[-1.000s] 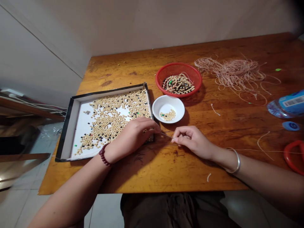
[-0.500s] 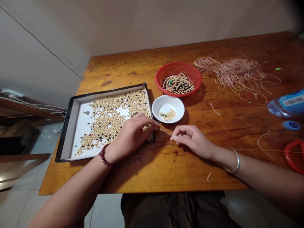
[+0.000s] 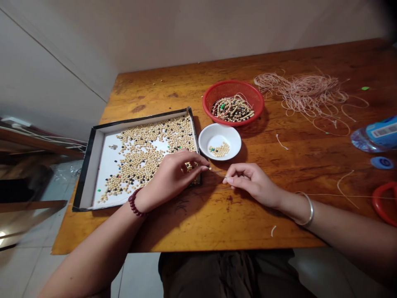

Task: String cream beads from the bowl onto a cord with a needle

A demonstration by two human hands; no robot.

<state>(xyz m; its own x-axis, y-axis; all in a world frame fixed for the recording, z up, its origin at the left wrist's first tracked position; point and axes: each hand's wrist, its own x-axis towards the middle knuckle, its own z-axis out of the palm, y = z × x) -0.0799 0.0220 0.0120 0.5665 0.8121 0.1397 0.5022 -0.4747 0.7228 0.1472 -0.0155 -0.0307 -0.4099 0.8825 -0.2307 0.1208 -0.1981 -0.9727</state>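
My left hand (image 3: 181, 167) is over the right edge of a shallow tray (image 3: 83, 174) of small cream and black beads (image 3: 136, 161). Its thumb and forefinger pinch a cream bead (image 3: 210, 168) at their tips. To the right, my right hand (image 3: 248, 181) is closed in a pinch on a thin string (image 3: 335, 195), whose length runs back past the wrist. A fine line bridges the gap between the two hands; whether it is string or a needle I cannot tell. Just beyond the fingers stands a white bowl (image 3: 203, 138) with some cream and green beads in it.
Behind the bowl is a red basket (image 3: 259, 97) of strung beads. A tangled heap of pink string (image 3: 313, 93) lies at the back right. A plastic bottle (image 3: 378, 134), its blue cap (image 3: 382, 162) and a red handle (image 3: 380, 203) are at the right. String scraps (image 3: 281, 142) dot the wooden table (image 3: 217, 231).
The bead at my left fingertips shows more clearly now. Both hands have hardly moved, and the view has shifted very slightly.
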